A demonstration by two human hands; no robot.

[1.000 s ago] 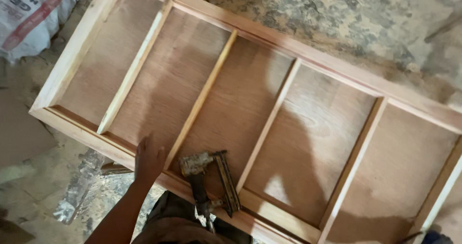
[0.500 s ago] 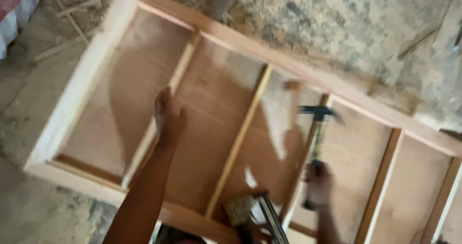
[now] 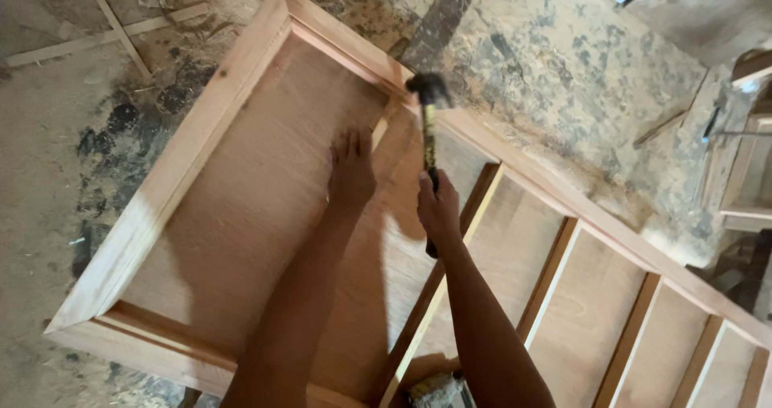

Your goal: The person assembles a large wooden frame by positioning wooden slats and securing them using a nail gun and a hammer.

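Observation:
A long wooden frame (image 3: 185, 155) with a plywood back and several cross slats lies flat on the dirty floor. My left hand (image 3: 351, 169) rests palm down on the plywood panel, fingers apart, beside the top of a cross slat (image 3: 426, 311). My right hand (image 3: 438, 209) grips the handle of a hammer (image 3: 429, 114). Its dark head hangs over the frame's far rail where that slat meets it.
Loose wood strips (image 3: 112, 30) lie on the floor at the upper left. A dark board (image 3: 438, 22) lies beyond the frame. A nail gun (image 3: 438, 390) sits at the bottom edge. More wooden pieces (image 3: 748, 175) stand at the right.
The view has swung toward the frame's left end. Both hands moved up toward the far rail. The hammer went from the middle slat to the joint at the first slat.

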